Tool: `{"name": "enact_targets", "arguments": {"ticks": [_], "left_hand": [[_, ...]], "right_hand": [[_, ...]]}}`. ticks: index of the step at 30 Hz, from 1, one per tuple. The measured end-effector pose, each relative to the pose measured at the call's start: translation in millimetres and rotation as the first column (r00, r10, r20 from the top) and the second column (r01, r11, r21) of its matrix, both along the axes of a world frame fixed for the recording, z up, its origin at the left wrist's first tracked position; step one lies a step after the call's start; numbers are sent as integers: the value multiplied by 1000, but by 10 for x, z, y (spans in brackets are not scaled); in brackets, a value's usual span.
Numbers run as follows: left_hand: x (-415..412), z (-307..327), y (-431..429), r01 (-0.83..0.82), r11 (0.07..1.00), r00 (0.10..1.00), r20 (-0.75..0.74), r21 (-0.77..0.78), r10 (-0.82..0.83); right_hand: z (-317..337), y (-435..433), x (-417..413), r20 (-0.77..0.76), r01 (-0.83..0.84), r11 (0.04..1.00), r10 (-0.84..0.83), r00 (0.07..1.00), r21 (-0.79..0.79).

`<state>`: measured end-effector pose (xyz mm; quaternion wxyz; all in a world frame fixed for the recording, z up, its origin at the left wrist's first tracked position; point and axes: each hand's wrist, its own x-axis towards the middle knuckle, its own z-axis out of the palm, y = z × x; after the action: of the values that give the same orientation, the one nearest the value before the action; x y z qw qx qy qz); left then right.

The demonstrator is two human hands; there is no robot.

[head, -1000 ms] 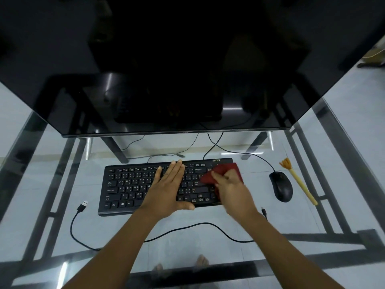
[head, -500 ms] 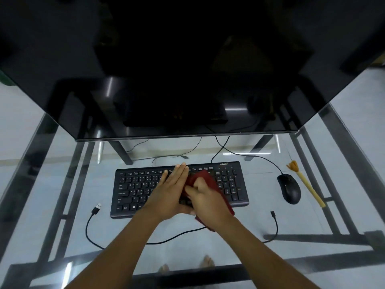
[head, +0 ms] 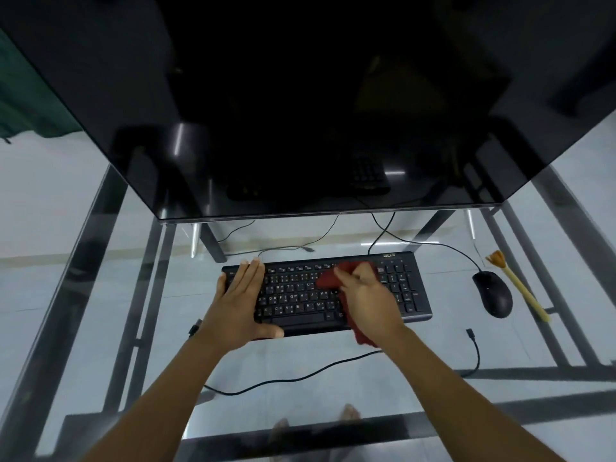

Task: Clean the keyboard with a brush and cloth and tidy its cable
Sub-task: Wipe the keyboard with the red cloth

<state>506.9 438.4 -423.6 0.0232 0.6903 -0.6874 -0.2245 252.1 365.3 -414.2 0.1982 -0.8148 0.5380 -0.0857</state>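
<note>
Now red cloth bunched under right hand fingers, on keyboard.

Both forearms are bare to the frame's lower edge, with no sleeves showing. The left hand and right hand wear no gloves, rings or watch.

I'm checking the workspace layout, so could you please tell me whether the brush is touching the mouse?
Apart. The head view shows the brush lying right of the mouse, with a strip of bare glass between them.
</note>
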Motion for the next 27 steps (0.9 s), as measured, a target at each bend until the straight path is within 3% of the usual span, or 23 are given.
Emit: {"name": "enact_targets", "arguments": {"ticks": [3, 7, 9, 11, 13, 15, 19, 24, 27], "left_hand": [[15, -19, 6, 5, 1000, 1000, 7, -7, -4], [32, -64, 4, 18, 999, 999, 30, -34, -17], [40, -78, 9, 19, 999, 999, 29, -42, -18], [43, -80, 11, 17, 999, 1000, 19, -50, -16], [44, -87, 15, 26, 998, 1000, 18, -61, -25], [56, -109, 24, 34, 996, 999, 19, -80, -33], [70, -157, 49, 39, 993, 999, -13, -111, -40], [78, -178, 62, 33, 989, 999, -25, -142, -37], [83, -209, 66, 27, 985, 999, -42, -169, -34]], "right_hand": [[-12, -11, 140, -95, 61, 995, -68, 993, -73], [-32, 322, 422, -50, -267, 962, 270, 962, 50], [-18, 258, 436, -1, -226, 971, 227, 974, 72], [-5, 97, 382, 44, -45, 997, 42, 998, 55], [-16, 5, 383, -48, 68, 998, -68, 997, -10], [-13, 86, 562, -80, 22, 999, -25, 996, -48], [-70, 257, 779, -84, -245, 968, 241, 967, -51], [-53, 72, 801, -37, 159, 987, -160, 986, -29], [-22, 206, 1075, -2, -3, 1000, 3, 1000, -3]]}}
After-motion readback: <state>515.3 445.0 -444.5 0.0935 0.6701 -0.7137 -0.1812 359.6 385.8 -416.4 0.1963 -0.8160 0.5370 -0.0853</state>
